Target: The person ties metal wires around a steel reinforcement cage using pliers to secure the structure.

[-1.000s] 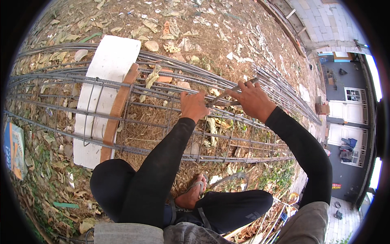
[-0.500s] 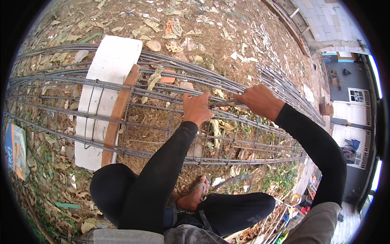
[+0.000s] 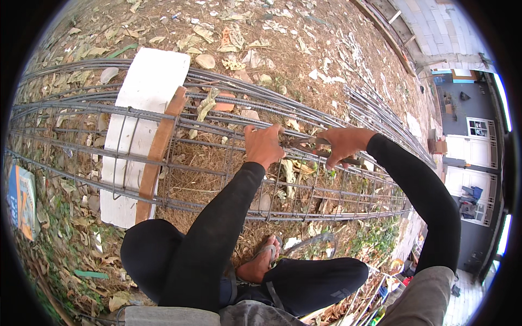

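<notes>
A long cage of steel rebar point(image 3: 201, 159) with square stirrups lies across the ground in front of me. My left hand point(image 3: 263, 143) is closed around a bar and stirrup along the cage's upper side, its fingertips partly hidden. To its right, my right hand point(image 3: 347, 142) has its fingers wrapped about the handles of pincers point(image 3: 302, 142), which are spread apart. The pincers' jaws point left, close beside my left fingers at the bar. Whether the jaws grip a wire is too small to tell.
Under the cage lie a white slab point(image 3: 142, 89) and a wooden strip point(image 3: 157, 149). More loose rebar point(image 3: 380, 117) runs off to the right. Dry leaves and rubble cover the ground. A blue and orange bag point(image 3: 23, 201) is at far left; my sandaled foot point(image 3: 260, 262) stands near the cage.
My right hand has turned and shifted slightly right and down, and the pincers' handles have come apart. My left hand stays in place on the bar.
</notes>
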`<state>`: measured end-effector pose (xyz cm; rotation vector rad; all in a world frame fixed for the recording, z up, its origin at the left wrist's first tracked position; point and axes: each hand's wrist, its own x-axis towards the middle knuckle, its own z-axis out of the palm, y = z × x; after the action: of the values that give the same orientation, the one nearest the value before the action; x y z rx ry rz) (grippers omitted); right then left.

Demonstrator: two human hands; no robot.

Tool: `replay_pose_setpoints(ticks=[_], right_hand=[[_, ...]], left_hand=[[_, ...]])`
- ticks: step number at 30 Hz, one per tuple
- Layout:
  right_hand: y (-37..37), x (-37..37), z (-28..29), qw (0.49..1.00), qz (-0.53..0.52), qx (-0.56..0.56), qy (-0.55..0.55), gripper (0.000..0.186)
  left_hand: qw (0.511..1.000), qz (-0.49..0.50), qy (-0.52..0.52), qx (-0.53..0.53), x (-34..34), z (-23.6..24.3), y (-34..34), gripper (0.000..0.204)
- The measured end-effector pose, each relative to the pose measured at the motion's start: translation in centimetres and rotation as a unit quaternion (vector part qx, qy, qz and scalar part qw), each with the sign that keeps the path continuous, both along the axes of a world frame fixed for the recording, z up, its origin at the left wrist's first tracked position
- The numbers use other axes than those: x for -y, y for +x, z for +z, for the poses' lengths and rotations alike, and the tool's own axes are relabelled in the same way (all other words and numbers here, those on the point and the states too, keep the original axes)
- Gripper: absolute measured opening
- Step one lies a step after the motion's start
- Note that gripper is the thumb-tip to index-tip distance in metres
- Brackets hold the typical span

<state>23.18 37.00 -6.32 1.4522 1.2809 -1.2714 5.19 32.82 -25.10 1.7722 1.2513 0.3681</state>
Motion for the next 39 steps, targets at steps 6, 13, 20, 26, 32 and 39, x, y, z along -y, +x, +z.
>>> replay_pose_setpoints(ticks=[6,13,20,26,32,39], right_hand=[[1.0,2.1,0.2,0.996,-0.085,-0.015,0.023,0.062],[-0.5,2.5,0.2,0.655,0.59,0.018,0.472,0.043],[1.8,-0.7,0.6,0.99,-0.094,0.08,-0.065,0.066],[0.1,-0.9,0.2,0.996,-0.036,0.074,-0.019,0.068],[4.1,1.5,-1.2,0.952,-0.279,-0.035,-0.126,0.035],[0.2,3.7,1.9,0.921,0.29,0.029,0.26,0.055]], left_hand=[[0.999,0.0,0.032,-0.018,0.1,-0.6,0.3,0.041],[0.994,-0.047,0.0,-0.101,-0.7,0.2,0.4,0.017],[0.995,-0.041,0.003,-0.09,-0.5,-0.3,1.1,0.023],[0.995,-0.039,0.007,-0.092,-0.4,-0.7,0.3,0.025],[0.992,-0.053,0.047,-0.103,-0.3,-1.6,1.3,0.039],[0.99,-0.068,0.036,-0.117,-0.5,-1.3,0.7,0.043]])
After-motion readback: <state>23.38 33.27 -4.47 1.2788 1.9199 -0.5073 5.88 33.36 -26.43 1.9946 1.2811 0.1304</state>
